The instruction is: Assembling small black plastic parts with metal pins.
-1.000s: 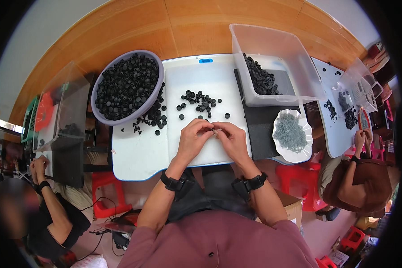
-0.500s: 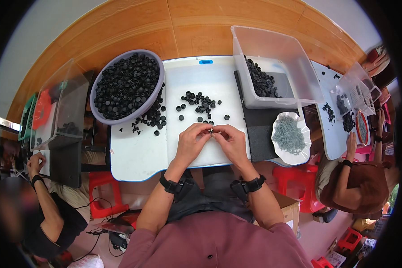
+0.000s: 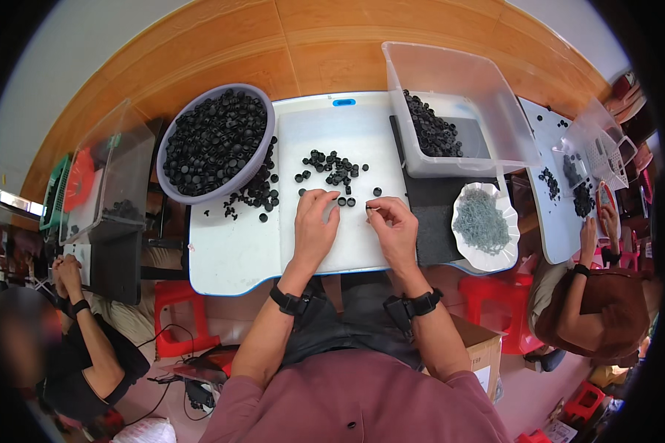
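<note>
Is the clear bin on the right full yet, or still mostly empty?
Mostly empty. The clear plastic bin holds only a low heap of black caps along its left side; most of its floor shows bare.

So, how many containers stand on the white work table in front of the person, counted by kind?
Round grey plastic basin of black caps: 1
Clear rectangular plastic tub: 1
White scalloped dish of grey rings: 1
Total: 3

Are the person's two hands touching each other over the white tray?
Apart. The head view shows a strip of white tray between the left hand and the right hand.
</note>
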`<state>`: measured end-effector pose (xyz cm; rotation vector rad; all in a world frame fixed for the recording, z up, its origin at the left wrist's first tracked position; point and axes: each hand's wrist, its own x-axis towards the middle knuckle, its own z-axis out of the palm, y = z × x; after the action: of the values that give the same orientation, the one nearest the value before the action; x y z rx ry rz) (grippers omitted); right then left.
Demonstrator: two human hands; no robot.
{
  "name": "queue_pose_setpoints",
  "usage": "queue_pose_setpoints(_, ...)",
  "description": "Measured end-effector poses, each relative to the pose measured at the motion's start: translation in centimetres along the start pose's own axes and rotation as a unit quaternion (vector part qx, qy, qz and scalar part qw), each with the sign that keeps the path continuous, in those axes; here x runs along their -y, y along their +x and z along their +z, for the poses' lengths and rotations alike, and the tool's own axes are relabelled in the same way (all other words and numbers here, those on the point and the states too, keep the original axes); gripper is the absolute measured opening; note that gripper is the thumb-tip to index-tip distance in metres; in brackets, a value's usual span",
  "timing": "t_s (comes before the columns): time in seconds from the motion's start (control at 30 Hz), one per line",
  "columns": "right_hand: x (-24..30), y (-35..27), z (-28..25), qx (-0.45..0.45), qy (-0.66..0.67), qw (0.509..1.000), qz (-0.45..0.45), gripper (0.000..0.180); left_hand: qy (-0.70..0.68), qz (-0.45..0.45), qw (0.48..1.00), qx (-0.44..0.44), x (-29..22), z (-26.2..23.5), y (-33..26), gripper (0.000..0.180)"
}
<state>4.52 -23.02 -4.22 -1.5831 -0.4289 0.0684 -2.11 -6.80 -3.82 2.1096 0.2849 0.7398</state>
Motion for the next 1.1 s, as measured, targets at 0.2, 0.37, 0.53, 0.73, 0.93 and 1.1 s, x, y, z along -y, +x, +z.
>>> queue_pose_setpoints(0.2,0.4,0.0,0.2,-0.017,0.062,0.998,0.020,0.015,0.072,-0.009,0.997,0.004,1.0,0.4,0.2,0.031)
queue_pose_setpoints(0.37,0.2,0.0,0.1,-0.027,0.037,0.999,0.020,0.016,0.046,-0.053,0.998,-0.006,0.4,0.5,0.5,0.029)
queue_pose_setpoints(0.53,0.1,0.1,0.1,-0.043,0.028,0.999,-0.008,0.016,0.045,-0.065,0.997,-0.025,0.0,0.0,2.0,0.028)
queue_pose_setpoints(0.73,-0.2,0.1,-0.4,-0.024,0.131,0.990,0.045,0.017,-0.020,-0.013,0.996,0.091,-3.6,-0.7,1.9,0.027)
queue_pose_setpoints(0.93,-0.1,0.3,-1.0,0.032,0.208,0.975,0.075,0.015,-0.154,-0.051,0.978,0.127,-3.9,0.9,0.0,0.028)
queue_pose_setpoints(1.1,0.1,0.3,-1.1,0.041,0.231,0.968,0.086,0.012,-0.150,-0.058,0.981,0.113,-3.7,1.2,-0.1,0.026)
